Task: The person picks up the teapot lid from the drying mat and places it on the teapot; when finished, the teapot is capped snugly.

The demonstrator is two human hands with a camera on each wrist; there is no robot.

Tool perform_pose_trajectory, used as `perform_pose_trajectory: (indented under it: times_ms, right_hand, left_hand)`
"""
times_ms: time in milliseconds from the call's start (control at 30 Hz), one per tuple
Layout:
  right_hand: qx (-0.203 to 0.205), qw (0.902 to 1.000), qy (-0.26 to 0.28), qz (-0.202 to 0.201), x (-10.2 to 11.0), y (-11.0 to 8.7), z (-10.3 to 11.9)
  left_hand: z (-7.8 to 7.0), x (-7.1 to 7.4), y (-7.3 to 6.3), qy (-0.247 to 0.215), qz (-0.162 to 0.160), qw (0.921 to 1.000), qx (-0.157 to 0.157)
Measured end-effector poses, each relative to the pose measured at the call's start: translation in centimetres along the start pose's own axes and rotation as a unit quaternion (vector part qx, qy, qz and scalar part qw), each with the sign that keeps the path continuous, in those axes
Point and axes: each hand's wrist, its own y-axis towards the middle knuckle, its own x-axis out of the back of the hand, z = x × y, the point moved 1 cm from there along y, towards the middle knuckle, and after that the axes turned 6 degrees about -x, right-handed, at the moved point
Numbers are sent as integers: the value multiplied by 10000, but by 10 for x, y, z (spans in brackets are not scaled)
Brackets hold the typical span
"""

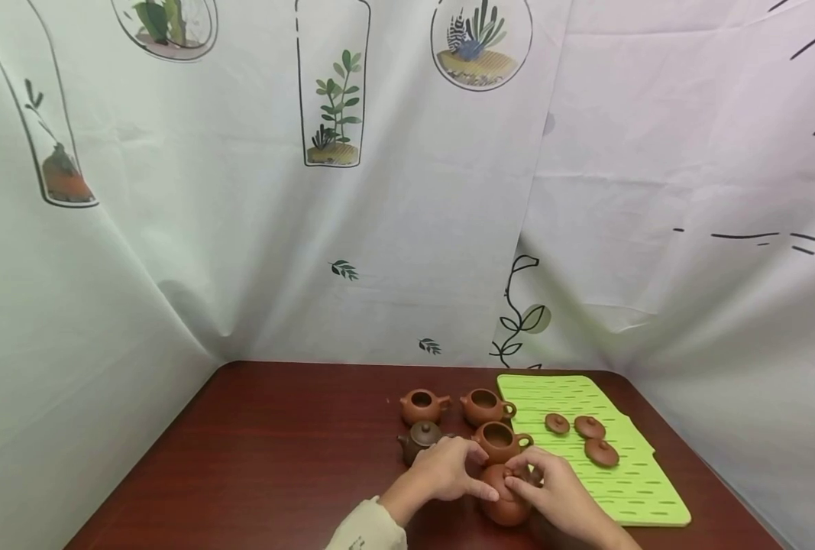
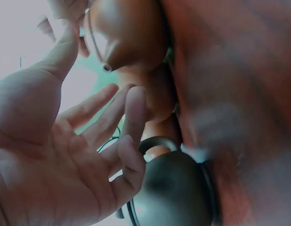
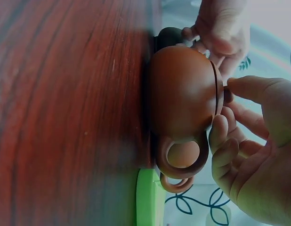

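Note:
A reddish-brown clay teapot (image 1: 506, 513) stands nearest me on the table, its lid (image 3: 220, 89) seated on top. My right hand (image 1: 551, 489) pinches the knob of that lid between thumb and finger. On the spout side, my left hand (image 1: 448, 470) hovers beside the teapot with fingers spread and loosely bent, holding nothing. Just beyond the left hand sits a dark brown teapot (image 1: 425, 435) with its lid on, partly covered by that hand. A lidless reddish-brown teapot (image 1: 499, 445) stands directly behind the front one.
Two more lidless teapots, one on the left (image 1: 421, 412) and one on the right (image 1: 481, 412), form the back row. A green mat (image 1: 644, 489) lies at the right, bearing a small lid (image 1: 557, 423) and two larger lids (image 1: 601, 453). A white printed cloth (image 1: 407, 229) hangs behind the table.

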Motion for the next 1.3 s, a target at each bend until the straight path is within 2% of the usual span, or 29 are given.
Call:
perform_pose_trajectory:
  times_ms: [133,300,400,633,833,1067,1300]
  right_hand:
    - [-161,9998,107,16,2,0,1]
    - [-292,9996,7,-61,4,0,1]
    - [-363,9992,-91,-118,6,0,0]
    - [-606,9980,8,-174,13,0,-3]
    - [-665,9961,-216,-538,23,0,-7]
    - [-1511,9841,-394,-851,40,3,-15]
    - [-1962,9731,-636,-1023,63,2,-37]
  left_hand:
    - [1,7,0,-290,-526,9981,-148]
    - [1,8,3,-536,-1168,9917,-22]
    - [-1,6,6,-543,-1363,9892,37]
    - [-3,1,13,-646,-1395,9881,95]
    - [-4,-3,22,-951,-1361,9860,183]
    - [-4,-8,26,-988,-1296,9863,239]
    - [-4,-12,28,-926,-1320,9866,269]
